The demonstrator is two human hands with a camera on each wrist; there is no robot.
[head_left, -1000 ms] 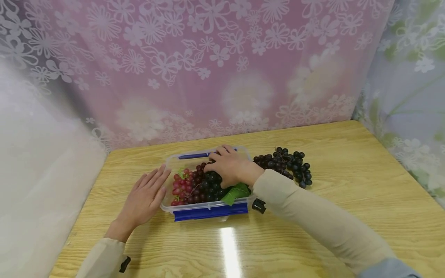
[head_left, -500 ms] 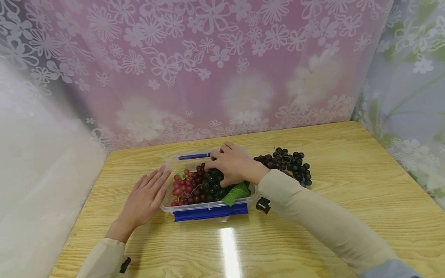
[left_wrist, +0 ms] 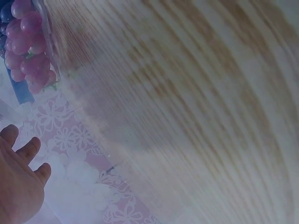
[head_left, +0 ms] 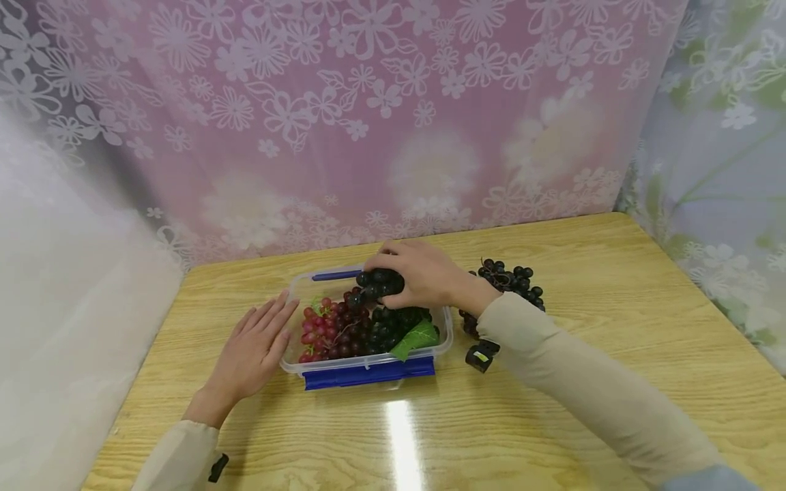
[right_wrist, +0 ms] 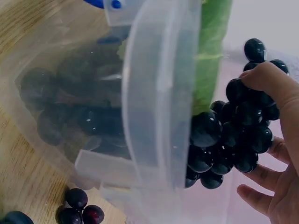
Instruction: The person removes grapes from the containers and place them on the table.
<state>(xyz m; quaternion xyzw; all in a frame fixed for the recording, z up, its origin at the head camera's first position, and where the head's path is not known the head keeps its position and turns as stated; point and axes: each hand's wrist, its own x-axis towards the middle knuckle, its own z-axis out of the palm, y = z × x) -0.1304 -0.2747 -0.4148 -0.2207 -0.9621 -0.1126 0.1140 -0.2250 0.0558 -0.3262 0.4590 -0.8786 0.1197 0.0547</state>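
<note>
In the head view a clear plastic container (head_left: 447, 334) with blue latches holds a red grape bunch (head_left: 313, 334), a dark red grape bunch (head_left: 346, 341) and black grapes with a green leaf (head_left: 417, 339). My right hand (head_left: 424, 276) grips a black grape bunch (head_left: 381, 283) above the container's far right part. In the right wrist view, thumb and fingers curl round that bunch (right_wrist: 247, 116) beyond the container wall. My left hand (head_left: 254, 348) lies with straight fingers against the container's left side. Only some of its fingers show in the left wrist view, near the red grapes (left_wrist: 30, 42).
More dark grape bunches (head_left: 516, 281) lie on the wooden table (head_left: 583, 286), right of the container and partly behind the right forearm. A pink floral curtain (head_left: 344, 170) hangs behind the table's far edge.
My right hand has lifted a black grape bunch up from among the grapes in the container, with the forearm shifting slightly right. My left hand stays by the container's left side.
</note>
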